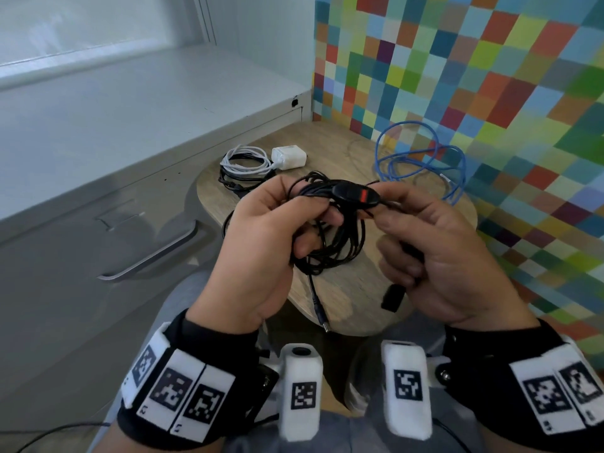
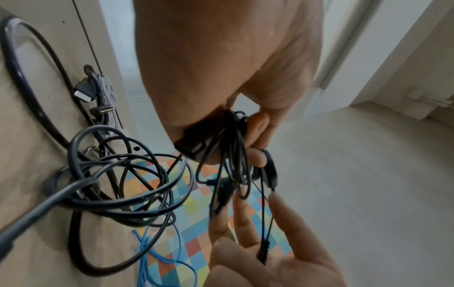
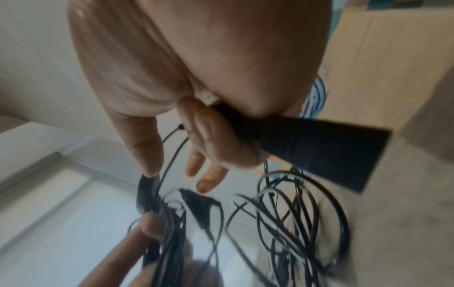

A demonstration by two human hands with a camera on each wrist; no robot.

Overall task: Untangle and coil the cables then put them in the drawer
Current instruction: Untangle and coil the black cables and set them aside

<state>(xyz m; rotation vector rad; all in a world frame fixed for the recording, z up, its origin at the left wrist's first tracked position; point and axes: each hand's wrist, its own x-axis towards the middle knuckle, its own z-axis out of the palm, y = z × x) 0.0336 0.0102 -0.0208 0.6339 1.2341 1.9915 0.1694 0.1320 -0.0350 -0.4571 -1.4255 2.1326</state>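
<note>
A tangled black cable (image 1: 330,243) with an oval inline switch (image 1: 356,196) carrying a red button hangs over the small wooden table (image 1: 346,289). My left hand (image 1: 313,223) grips the gathered loops (image 2: 236,147). My right hand (image 1: 382,207) pinches the cable just right of the switch, while its lower fingers curl round a black strap (image 1: 394,297), which is broad and dark in the right wrist view (image 3: 319,151). One plug end (image 1: 322,318) dangles below the bundle. More black loops (image 3: 294,213) hang beneath both hands.
On the table behind lie a coiled white cable (image 1: 245,161) with a white charger (image 1: 289,157), a black cable under it, and a loose blue cable (image 1: 421,158) by the checkered wall. A grey cabinet drawer with a handle (image 1: 147,253) stands shut at the left.
</note>
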